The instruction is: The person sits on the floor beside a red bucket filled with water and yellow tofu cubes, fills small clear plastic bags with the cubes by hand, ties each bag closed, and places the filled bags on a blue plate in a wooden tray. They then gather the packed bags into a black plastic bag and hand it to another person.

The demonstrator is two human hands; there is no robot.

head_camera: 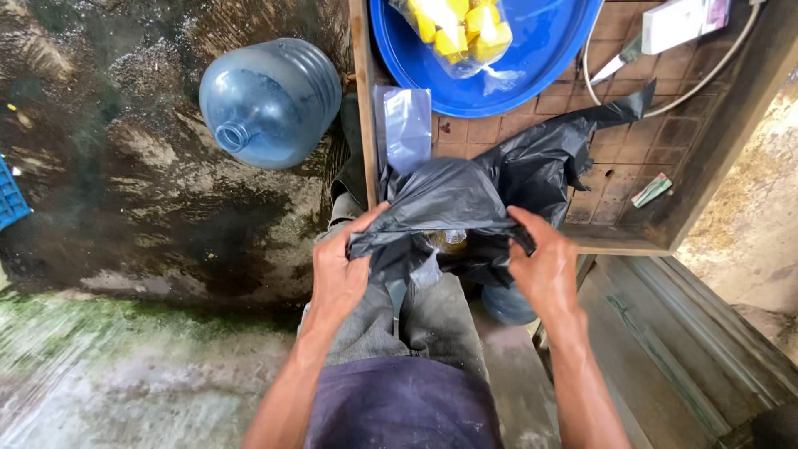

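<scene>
A black plastic bag [490, 187] lies over the near edge of a tiled table [657, 145] and hangs down onto my lap. My left hand [339, 270] pinches the bag's left rim and my right hand [544, 266] grips its right rim, holding the mouth apart. Inside the opening a yellowish-brown thing in clear plastic [445, 243] shows. A blue basin [532, 58] stands on the table behind the bag, with a clear bag of yellow cubes [461, 29] in it. A clear flat pouch [407, 125] lies between basin and black bag.
A large blue water jug [270, 100] lies on its side on the wet dark floor at the left. A white cable [665, 108], a small box [673, 23] and a thin packet [651, 190] lie on the table. A blue crate corner [10, 199] shows far left.
</scene>
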